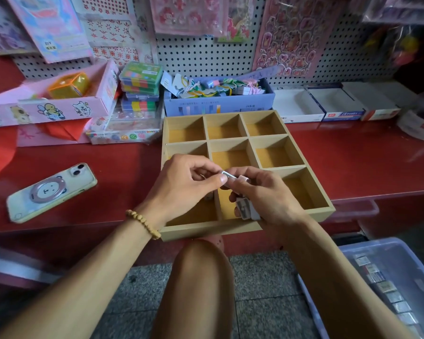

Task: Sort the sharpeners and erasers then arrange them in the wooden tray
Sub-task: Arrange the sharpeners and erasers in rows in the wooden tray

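A wooden tray [326, 206] with nine compartments sits on the red counter in front of me. Both my hands hover over its near middle. My left hand [184, 184] pinches a small silver sharpener [228, 175] between thumb and fingers. My right hand [272, 199] touches the same piece at its pink end and also holds several small sharpeners [245, 208] in its curled fingers. A small pale piece [208, 196] shows in the near-left compartment, mostly hidden by my left hand. The far compartments look bare.
A phone [52, 192] lies on the counter to the left. Behind the tray stand a blue box [218, 104] of stationery, colourful packs and white boxes [333, 106]. A clear plastic bin [387, 285] with several small packed items sits on the floor at right.
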A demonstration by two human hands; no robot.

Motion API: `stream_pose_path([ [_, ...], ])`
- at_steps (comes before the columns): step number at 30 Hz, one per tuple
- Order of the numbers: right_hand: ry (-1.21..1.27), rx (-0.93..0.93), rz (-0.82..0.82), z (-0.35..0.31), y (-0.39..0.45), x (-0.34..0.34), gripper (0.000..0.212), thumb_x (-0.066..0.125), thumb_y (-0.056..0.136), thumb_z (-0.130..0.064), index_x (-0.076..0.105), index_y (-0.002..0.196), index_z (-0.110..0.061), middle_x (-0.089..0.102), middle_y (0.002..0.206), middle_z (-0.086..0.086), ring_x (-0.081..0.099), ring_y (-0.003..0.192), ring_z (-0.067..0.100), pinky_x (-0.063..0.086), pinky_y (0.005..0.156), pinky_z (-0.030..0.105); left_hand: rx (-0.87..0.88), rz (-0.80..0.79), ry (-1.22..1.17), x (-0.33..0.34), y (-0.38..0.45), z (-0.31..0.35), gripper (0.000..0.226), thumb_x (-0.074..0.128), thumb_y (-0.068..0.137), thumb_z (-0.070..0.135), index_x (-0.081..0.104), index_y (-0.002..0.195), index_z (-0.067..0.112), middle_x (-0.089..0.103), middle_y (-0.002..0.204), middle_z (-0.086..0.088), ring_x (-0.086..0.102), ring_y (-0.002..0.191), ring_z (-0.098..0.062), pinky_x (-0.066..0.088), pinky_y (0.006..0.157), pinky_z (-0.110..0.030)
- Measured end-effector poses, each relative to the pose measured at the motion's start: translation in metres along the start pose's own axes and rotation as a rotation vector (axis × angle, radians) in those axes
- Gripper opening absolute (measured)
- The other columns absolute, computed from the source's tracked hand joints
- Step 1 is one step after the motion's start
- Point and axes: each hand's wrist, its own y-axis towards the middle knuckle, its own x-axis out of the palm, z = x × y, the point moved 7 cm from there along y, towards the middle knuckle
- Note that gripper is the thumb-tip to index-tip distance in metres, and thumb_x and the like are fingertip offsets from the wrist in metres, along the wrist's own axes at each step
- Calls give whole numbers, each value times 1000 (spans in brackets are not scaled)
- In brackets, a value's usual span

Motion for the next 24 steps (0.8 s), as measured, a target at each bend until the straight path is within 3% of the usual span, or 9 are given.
stream_pose_path([
  [4,-12,-14,69,-1,-1,-5,11,65,95,-15,67,103,-7,69,89,14,60,68,13,53,51,27,16,38,-85,-9,-2,6,9,78,79,14,73,77,21,71,68,4,63,59,-9,55,53,-28],
  [8,97,34,0,1,-2,-1,16,59,98,-17,66,98,-2,67,80,8,59,65,14,50,49,27,110,-7,70,-11,-4,11,16,82,73,13,72,75,25,70,76,11,65,67,-6,57,67,-29],
  [13,181,63,-37,3,-2,9,16,59,96,-9,63,80,-7,59,73,7,56,60,14,47,44,25,150,-49,194,-6,-8,18,27,87,66,11,70,73,31,67,77,8,63,69,-4,59,67,-37],
  [18,195,51,-77,1,-2,12,17,59,95,-10,65,79,-9,57,69,5,51,55,14,45,43,24,92,-74,172,-7,-8,18,40,90,63,20,69,96,28,66,85,11,59,65,-4,56,67,-27],
  [22,227,65,-5,-4,-3,7,12,63,94,-16,68,92,-6,61,75,7,55,58,15,47,45,25,99,-20,197,-15,-12,16,26,87,67,22,72,88,25,68,76,14,58,58,-4,49,58,-23],
  [24,262,115,87,-2,-3,-3,14,65,94,-19,70,99,-7,61,81,9,58,61,15,48,47,26,79,-9,339,-24,-17,9,25,87,66,27,72,85,27,68,74,14,61,57,-4,47,58,-21],
])
